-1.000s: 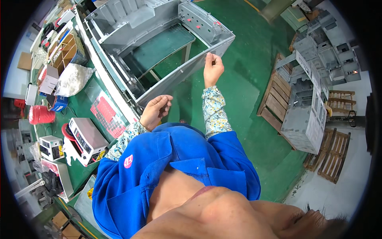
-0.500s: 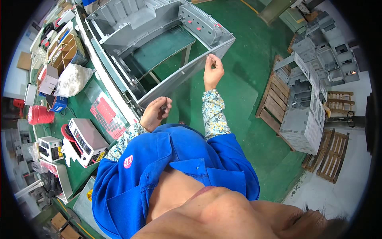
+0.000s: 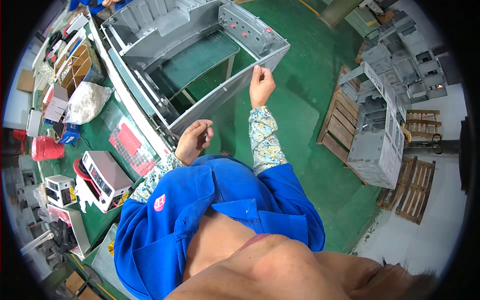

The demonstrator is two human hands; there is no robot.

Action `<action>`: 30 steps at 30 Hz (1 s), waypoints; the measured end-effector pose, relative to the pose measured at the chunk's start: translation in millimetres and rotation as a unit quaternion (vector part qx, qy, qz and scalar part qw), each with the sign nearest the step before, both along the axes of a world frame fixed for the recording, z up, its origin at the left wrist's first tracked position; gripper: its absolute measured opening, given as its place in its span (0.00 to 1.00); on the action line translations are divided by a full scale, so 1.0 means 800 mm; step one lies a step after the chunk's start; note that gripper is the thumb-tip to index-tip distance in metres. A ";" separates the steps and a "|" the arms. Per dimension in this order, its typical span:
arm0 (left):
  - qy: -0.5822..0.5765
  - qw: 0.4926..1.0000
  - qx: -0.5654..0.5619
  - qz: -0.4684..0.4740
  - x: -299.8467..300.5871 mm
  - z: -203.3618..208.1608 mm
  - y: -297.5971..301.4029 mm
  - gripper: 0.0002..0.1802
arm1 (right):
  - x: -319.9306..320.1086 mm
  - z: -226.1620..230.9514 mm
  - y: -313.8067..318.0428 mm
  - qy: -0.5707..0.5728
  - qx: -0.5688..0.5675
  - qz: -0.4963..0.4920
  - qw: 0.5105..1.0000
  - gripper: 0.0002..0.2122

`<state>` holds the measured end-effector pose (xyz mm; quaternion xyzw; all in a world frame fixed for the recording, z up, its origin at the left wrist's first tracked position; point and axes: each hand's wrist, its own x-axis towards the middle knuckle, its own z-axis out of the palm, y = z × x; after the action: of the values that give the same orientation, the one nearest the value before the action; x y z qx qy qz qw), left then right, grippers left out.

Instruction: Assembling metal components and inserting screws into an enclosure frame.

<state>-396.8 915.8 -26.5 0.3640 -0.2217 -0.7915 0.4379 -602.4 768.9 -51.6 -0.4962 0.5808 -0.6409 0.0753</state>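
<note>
A large grey metal housing (image 3: 212, 106), open in the middle, rests in front of me at the far side. Against its near right outer edge is my right hand (image 3: 262, 87), thumb and forefinger pressed together; anything between them is too small to make out. My left hand (image 3: 192, 142) hovers near the housing's closest corner, fingers curled in toward the thumb, their contents hidden. Small red pieces (image 3: 244, 34) dot the holed side panel (image 3: 245, 29) inside the housing. On the bench lies a sheet with red round dots (image 3: 131, 142), left of my left hand.
The green-topped bench (image 3: 102, 137) along the left carries a white bag (image 3: 87, 102), a divided bin (image 3: 80, 65), a red roll (image 3: 47, 148) and a white boxy device (image 3: 106, 175). Grey metal cabinets (image 3: 372, 155) stand on wooden pallets (image 3: 337, 120) at the right. Another person's hand (image 3: 109, 2) shows far left.
The whole view has shifted slightly, moving the housing and bench a little left. My right hand stays at the housing's edge. The left hand remains curled near the corner. Another person appears far off.
</note>
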 end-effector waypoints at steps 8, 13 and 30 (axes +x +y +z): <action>-0.046 0.999 -0.004 -0.009 0.001 0.001 0.004 0.09 | 0.005 0.002 0.004 -0.088 -0.043 0.058 0.994 0.11; -0.036 0.999 0.017 0.011 0.001 0.002 0.005 0.08 | 0.001 0.004 -0.001 0.002 0.016 0.013 1.000 0.12; 0.035 0.998 -0.040 0.020 0.010 -0.002 0.016 0.10 | -0.005 0.007 0.010 -0.126 0.033 0.079 0.988 0.11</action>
<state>-389.1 928.7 -28.0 0.3229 -0.2308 -0.7850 0.4756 -606.1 776.6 -45.7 -0.4532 0.5463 -0.6709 0.2147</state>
